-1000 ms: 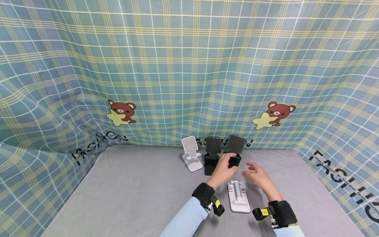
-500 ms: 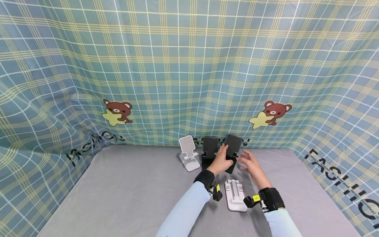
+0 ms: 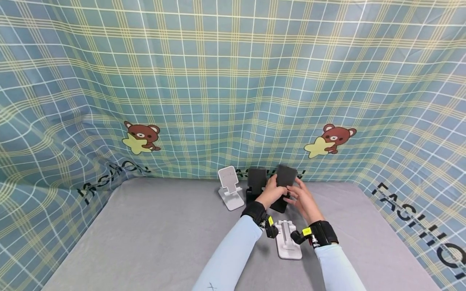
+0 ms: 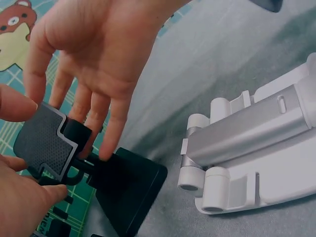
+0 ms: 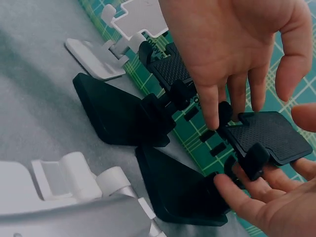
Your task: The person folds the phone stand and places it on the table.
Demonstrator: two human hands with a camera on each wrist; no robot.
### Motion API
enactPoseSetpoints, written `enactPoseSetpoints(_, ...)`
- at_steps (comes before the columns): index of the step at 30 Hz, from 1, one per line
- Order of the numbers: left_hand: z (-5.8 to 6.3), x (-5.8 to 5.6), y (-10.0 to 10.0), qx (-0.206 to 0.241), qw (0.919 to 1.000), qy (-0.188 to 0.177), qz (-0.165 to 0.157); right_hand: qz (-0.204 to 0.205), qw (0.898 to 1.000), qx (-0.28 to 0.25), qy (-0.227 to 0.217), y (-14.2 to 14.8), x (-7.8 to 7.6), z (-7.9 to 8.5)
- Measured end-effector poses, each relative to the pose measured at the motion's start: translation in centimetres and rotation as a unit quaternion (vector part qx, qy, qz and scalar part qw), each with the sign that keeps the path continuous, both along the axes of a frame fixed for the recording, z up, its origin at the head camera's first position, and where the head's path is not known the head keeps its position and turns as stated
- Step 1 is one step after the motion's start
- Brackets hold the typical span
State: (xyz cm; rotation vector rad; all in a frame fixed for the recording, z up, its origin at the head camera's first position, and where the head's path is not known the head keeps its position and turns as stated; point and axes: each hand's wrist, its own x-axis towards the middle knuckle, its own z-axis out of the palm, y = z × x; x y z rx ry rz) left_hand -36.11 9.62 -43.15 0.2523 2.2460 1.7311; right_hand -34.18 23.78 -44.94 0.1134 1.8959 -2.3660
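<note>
Both hands are at the rightmost black phone stand (image 3: 287,176), which stands unfolded at the back of the table. My left hand (image 3: 271,193) holds its upper plate from the left side, thumb toward the front. From the right, my right hand (image 3: 305,203) grips the same plate; in the right wrist view its fingers curl under the plate (image 5: 269,138). The stand's black base (image 4: 133,190) slants down to the cloth in the left wrist view. Nearer the person lies a white phone stand (image 3: 289,252), folded flat, with a silver arm.
A second black phone stand (image 3: 257,179) stands unfolded just left of the hands. Left of that is an unfolded white phone stand (image 3: 230,190). Grey cloth (image 3: 164,234) covers the table, and a checked curtain (image 3: 218,101) hangs behind and at the sides.
Both hands have moved forward and closed in on the rightmost black stand, the right hand also going left. The view has shifted slightly; the other stands stay put.
</note>
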Motion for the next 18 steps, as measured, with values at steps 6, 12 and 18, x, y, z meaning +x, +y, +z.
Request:
enactPoseSetpoints(6, 0.6, 0.4, 0.0, 0.038, 0.9991, 0.011, 0.016, -0.032, 0.999, -0.022, 0.016, -0.1, -0.3, -0.1)
enactPoseSetpoints(12, 1.5, 1.1, 0.3, 0.023, 0.9985, 0.04, 0.029, -0.065, 0.996, -0.004, 0.064, 0.1, -0.1, 0.3)
enactPoseSetpoints(18, 2.6, 1.8, -0.3, 0.131, 0.9901, 0.046, 0.022, -0.085, 0.992, -0.009, 0.098, 0.0, 1.1, 1.6)
